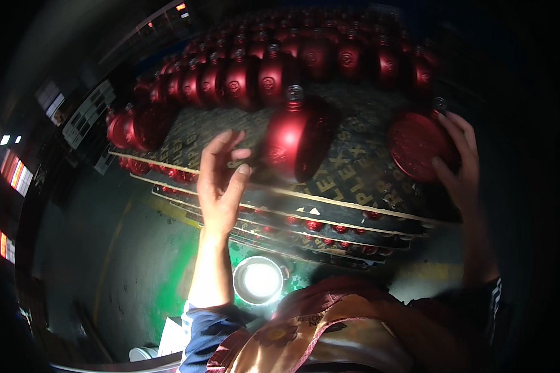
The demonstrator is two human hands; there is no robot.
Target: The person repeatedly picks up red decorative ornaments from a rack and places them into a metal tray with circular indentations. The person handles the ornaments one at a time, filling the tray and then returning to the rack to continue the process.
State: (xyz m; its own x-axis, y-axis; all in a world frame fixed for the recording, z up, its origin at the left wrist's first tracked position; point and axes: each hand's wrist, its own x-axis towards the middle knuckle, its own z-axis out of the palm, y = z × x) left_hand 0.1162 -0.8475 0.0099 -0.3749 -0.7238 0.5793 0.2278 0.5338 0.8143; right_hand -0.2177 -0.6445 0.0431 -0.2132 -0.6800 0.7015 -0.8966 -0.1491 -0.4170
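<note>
A round red bottle (414, 146) is held at the right end of the dark board (364, 140).
The right grip (465, 158) is clamped on it, fingers by the neck, thumb low on the side; whether it is lifted cannot be told. The middle bottle (286, 143) is left standing alone. Beside it, the left grip (216, 180) is held with thumb and fingers apart, nothing inside. Behind, many bottles (242, 81) are lined up in close rows, so a lot looks done; the two front ones seem not yet put in line. Bare room is seen between those two. The front edge (330, 199) is near, so a bottle could be tipped off. Below, more boards (379, 229) are stacked.
</note>
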